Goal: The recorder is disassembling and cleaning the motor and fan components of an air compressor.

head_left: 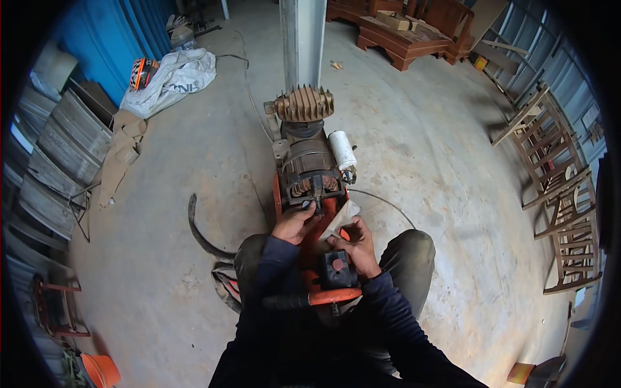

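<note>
In front of me stands an orange air compressor (278, 187) with a finned cylinder head (304, 103), exposed copper windings (303, 187) and a white cylinder (342, 149) at its side. My left hand (294, 225) is closed on a small dark part (306, 205) just below the motor's open end. My right hand (358, 249) grips a pale, creased sheet (337, 220), its fingers close beside the orange body. Below that hand are a black switch box (344, 275) with a red button and an orange handle (333, 296) with a black grip.
Behind the compressor rises a steel column (303, 39). A white sack (171, 84), cardboard and curved sheets (71, 142) lie at left. Wooden furniture (401, 42) stands at back right, chair frames (550, 155) along the right wall. A cut hose (204, 226) and thin cable are on the concrete floor.
</note>
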Demonstrator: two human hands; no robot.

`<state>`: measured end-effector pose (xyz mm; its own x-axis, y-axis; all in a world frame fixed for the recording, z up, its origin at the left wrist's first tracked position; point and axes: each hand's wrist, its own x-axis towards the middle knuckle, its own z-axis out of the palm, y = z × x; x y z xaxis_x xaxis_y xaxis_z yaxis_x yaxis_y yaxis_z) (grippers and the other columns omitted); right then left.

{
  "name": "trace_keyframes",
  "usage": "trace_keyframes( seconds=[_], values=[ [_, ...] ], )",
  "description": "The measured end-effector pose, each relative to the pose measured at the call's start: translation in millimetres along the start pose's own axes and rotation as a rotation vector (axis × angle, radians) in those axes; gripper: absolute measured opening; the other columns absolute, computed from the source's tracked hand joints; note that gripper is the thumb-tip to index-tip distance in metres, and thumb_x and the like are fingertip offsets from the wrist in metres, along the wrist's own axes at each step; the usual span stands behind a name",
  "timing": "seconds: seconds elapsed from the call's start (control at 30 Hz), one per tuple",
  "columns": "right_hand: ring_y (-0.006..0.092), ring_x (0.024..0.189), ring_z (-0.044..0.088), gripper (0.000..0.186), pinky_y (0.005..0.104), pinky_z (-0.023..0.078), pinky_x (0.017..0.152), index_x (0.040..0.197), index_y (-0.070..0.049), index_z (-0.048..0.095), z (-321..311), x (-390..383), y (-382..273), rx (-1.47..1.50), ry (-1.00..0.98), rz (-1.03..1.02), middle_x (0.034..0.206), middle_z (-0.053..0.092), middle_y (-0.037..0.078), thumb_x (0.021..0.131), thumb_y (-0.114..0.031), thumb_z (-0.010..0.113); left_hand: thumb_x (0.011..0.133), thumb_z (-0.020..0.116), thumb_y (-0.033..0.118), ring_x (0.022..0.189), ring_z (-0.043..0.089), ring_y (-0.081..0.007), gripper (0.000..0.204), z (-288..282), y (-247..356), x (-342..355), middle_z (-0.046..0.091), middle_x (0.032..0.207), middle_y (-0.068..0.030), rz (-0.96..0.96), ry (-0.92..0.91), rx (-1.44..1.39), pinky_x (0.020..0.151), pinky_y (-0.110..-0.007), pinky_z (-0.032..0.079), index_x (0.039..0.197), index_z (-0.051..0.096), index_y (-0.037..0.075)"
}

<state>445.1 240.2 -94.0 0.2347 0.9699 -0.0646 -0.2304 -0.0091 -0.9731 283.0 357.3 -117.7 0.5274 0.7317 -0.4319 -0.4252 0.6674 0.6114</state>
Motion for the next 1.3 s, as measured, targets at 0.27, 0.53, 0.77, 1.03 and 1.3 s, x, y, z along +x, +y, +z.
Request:
trace_keyframes(
  seconds=[0.27,0.53,0.77,1.03,1.3],
  values=[
    [0.0117,0.093,0.06,0.042,0.0262,0.049,0.085,0.108,-0.005,0.052,-2,-8,4,-0.102,0.128,-0.233,0.102,0.056,0.001,0.076,0.02,0.061,0.095,0.07,0.019,0.094,0.064,-0.0148,0.021,3,-1,-7,0.067,0.103,-0.0021,0.191,-0.046,0.021,0.088,-0.03,0.056,0.109,0.065,0.004],
    [0.0087,0.086,0.058,0.032,0.0235,0.048,0.076,0.103,-0.001,0.056,-3,-9,9,-0.123,0.21,-0.237,0.095,0.059,0.001,0.078,0.017,0.062,0.094,0.071,0.015,0.098,0.064,-0.0125,0.021,6,9,-15,0.069,0.107,-0.0016,0.092,0.002,-0.011,0.089,-0.029,0.054,0.111,0.066,0.006],
    [0.0117,0.095,0.061,0.038,0.0284,0.05,0.09,0.105,-0.004,0.057,-4,-4,16,-0.063,0.207,-0.213,0.097,0.063,0.002,0.075,0.019,0.066,0.09,0.074,0.011,0.095,0.066,-0.0122,0.022,22,10,-20,0.07,0.104,-0.0021,0.168,0.053,0.068,0.082,-0.028,0.056,0.11,0.067,0.007],
    [0.0182,0.102,0.065,0.028,0.0349,0.054,0.095,0.107,-0.006,0.059,5,2,3,0.487,0.068,0.136,0.107,0.066,0.008,0.085,0.012,0.063,0.091,0.072,0.013,0.098,0.067,-0.017,0.021,13,16,-20,0.069,0.109,-0.0061,0.149,-0.035,-0.003,0.086,-0.033,0.057,0.109,0.068,0.003],
    [0.024,0.109,0.065,0.037,0.0415,0.053,0.101,0.125,-0.005,0.053,-5,27,15,0.691,-0.026,0.296,0.118,0.064,0.014,0.091,0.009,0.055,0.087,0.063,-0.001,0.095,0.07,-0.0225,0.023,-9,17,-12,0.07,0.105,-0.0129,0.144,-0.182,0.004,0.085,-0.034,0.057,0.11,0.067,-0.003]
  ],
)
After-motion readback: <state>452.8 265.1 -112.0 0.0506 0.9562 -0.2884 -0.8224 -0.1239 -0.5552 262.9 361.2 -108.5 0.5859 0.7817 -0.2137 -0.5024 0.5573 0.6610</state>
